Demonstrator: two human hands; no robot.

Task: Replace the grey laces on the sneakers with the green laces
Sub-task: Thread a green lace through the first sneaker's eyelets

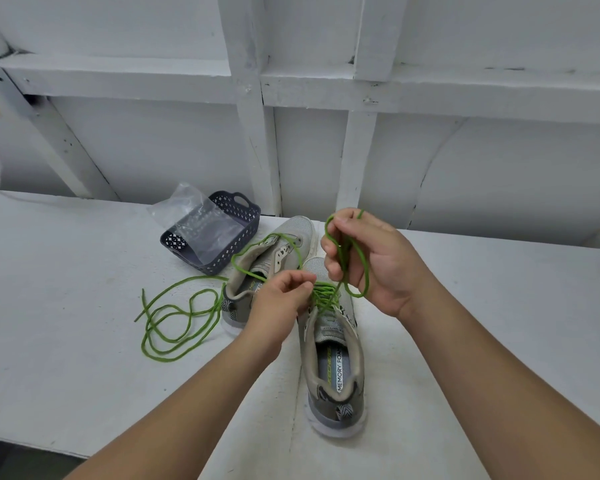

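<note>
— Green cord is what my fingers are closed on, both sides. My right hand (368,261), right of centre, has its fingers curled round a gathered loop of the green lace (343,251), raised above the near sneaker (333,362).

— And the other hand?

— My left hand (278,306), just left of centre, pinches the same lace between thumb and fingertips, right at the top eyelets. Its crossings already run over the tongue of that sneaker, which stands at the centre of the frame with its heel toward me.

— Where is the second shoe?

— The far sneaker (284,244) sits just behind and to the left, touching or nearly touching the near one; I cannot tell which. A second green lace (174,323) drapes over its opening and trails in loose coils on the white table (66,289) at centre left.

— Anything else out there?

— A dark perforated basket (236,244) beside the far sneaker, above centre left, with a clear plastic bag (194,220) lying across it. Behind all of it is a white framed wall (499,168).
</note>
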